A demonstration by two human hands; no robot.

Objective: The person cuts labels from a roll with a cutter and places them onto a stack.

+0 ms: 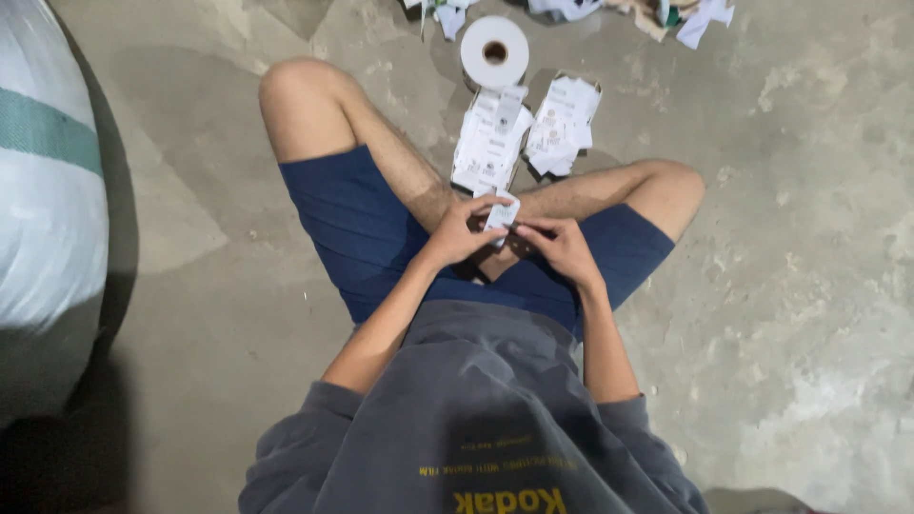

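So your fingers sit closed around a small white printed paper tag (501, 215), held over your lap between your crossed legs. Your left hand (461, 231) pinches the tag's left and upper edge, thumb and fingertips drawn together on it; your right hand (562, 246) comes in from the other side with the fingers curled, touching the tag's lower right edge. Whether you hold one tag or a thin stack, the picture is too small to tell.

Judging by how things lie, you look to be somewhere in the middle of the work. Just beyond your hands, two long heaps of the same white printed tags lie side by side on the grey concrete floor (809, 238), each on what seems a flat cardboard tray: the left heap (487, 145) nearly touching your shin, the right heap (564, 124) close beside it. That much seems already laid out, while the tag in your fingers has not joined either heap.

Farther out, a white roll of paper tape with a hollow core (495, 51) lies just past the heaps, and loose white paper scraps (700, 19) are scattered at the far edge. A big white woven sack with a green stripe (43, 171) bulks at your left.
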